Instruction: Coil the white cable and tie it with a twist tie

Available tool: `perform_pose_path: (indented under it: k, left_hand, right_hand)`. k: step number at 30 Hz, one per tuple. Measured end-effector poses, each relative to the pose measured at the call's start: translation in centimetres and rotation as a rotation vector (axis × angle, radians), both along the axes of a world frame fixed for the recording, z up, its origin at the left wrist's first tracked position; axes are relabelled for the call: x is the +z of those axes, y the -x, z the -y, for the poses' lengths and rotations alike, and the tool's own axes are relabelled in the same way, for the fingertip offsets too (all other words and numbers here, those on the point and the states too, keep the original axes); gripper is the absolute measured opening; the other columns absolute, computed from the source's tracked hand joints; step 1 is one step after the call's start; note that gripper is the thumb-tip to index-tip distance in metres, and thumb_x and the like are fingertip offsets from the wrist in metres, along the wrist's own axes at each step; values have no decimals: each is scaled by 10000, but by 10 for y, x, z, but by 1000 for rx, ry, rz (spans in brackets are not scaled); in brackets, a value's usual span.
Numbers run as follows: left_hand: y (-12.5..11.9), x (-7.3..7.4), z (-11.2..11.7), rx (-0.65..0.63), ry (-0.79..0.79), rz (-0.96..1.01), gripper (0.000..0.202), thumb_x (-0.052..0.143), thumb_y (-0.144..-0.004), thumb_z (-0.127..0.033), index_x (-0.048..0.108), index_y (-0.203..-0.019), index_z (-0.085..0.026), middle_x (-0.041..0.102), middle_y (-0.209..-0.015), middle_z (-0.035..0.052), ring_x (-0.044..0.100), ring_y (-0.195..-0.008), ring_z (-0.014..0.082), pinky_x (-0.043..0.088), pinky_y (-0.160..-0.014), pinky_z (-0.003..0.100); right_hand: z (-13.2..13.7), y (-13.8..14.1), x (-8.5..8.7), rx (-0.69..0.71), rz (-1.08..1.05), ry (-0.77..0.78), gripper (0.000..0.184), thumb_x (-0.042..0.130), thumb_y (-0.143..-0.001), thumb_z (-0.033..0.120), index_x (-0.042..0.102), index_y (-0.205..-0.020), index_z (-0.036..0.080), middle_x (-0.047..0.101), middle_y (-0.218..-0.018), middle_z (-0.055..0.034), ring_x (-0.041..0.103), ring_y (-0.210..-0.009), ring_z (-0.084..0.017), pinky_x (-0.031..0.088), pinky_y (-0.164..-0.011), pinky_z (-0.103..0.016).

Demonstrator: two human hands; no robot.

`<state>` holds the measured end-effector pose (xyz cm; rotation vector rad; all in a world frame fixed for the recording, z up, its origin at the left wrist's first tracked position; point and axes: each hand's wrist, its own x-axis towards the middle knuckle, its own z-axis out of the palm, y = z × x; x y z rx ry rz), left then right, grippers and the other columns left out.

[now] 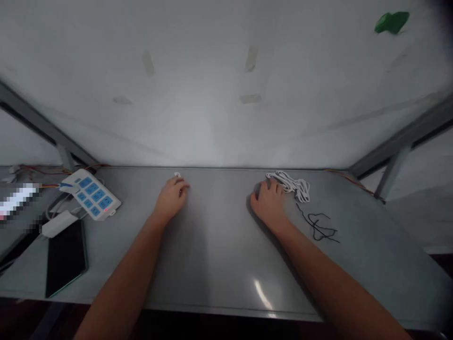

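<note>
Because both palms face down, the grips are partly hidden. Left hand (pixel 172 198): fingers loosely curled, small white piece (pixel 177 174) poking out just beyond them; can't tell if it's held or only covered. Right hand (pixel 269 200): fingers bent at the left end of the white cable (pixel 302 191); can't tell pinch from rest. Cable lies bunched in loose loops near the back edge of the table (pixel 219 236), probably to stay compact and within reach. Black cord (pixel 316 226) lies loose just in front of it. Power strip (pixel 92 194) sits off left, likely to keep wiring away from the hands. Tablet (pixel 67 259) lies flat near the front edge, probably parked close to the sockets.
</note>
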<state>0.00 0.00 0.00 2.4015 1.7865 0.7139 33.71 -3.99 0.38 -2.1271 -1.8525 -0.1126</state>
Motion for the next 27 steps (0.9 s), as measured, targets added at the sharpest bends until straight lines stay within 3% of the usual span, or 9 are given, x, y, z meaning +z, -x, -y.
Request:
perform_pose_path:
  k: [6, 11, 14, 17, 21, 23, 27]
  left_hand:
    - [11, 8, 1, 220, -81, -51, 339, 469, -820, -68, 761, -973, -149, 672, -1238, 179, 614, -1173, 349, 478, -1076, 536]
    - [-11, 7, 2, 114, -214, 28, 243, 496, -887, -144, 729, -954, -168, 673, -1235, 160, 536, -1315, 351, 428, -1134, 535]
    - [-33, 4, 8, -16, -195, 87, 232, 503, -912, -169, 712, -1011, -188, 690, -1203, 131, 551, -1305, 333, 410, -1146, 556]
    - [-55, 3, 17, -172, -129, 150, 274, 491, -925, -152, 685, -1116, -184, 692, -1192, 125, 557, -1293, 309, 438, -1126, 529]
    - [-71, 2, 26, -302, -53, 196, 301, 472, -989, -200, 635, -1238, -160, 677, -1238, 151, 571, -1263, 296, 456, -1116, 506]
    - [-73, 1, 27, -334, -28, 208, 302, 458, -1016, -234, 626, -1255, -157, 680, -1242, 157, 589, -1221, 290, 467, -1102, 506]
    - [-71, 1, 26, -314, 21, 211, 341, 453, -1026, -266, 613, -1299, -137, 676, -1256, 171, 599, -1192, 293, 480, -1082, 511]
  right_hand:
    - [-7, -11, 4, -138, 20, 12, 409, 530, -903, 293, 621, -1201, 28, 575, -1320, -289, 511, -1253, -425, 355, -1067, -537]
    - [-5, -8, 10, -122, 47, 10, 358, 533, -900, 273, 632, -1136, 22, 615, -1213, -304, 535, -1192, -443, 371, -1012, -550]
    - [-4, -4, 10, -67, 31, -10, 330, 553, -888, 260, 643, -1109, 31, 623, -1173, -305, 538, -1164, -450, 385, -980, -561]
    - [-2, 2, 8, 145, -47, -42, 242, 557, -890, 234, 664, -1053, 90, 646, -1123, -260, 543, -1143, -423, 407, -973, -563]
    - [4, 15, 4, 673, -317, -97, 172, 553, -871, 133, 657, -993, 194, 683, -1129, -140, 586, -1146, -303, 451, -1035, -481]
    - [7, 20, 4, 769, -446, -162, 210, 526, -862, 88, 645, -979, 217, 674, -1195, -112, 599, -1167, -259, 468, -1050, -444]
    - [7, 19, 0, 461, -434, -302, 235, 516, -833, 79, 637, -987, 209, 656, -1169, -134, 580, -1148, -292, 482, -1033, -472]
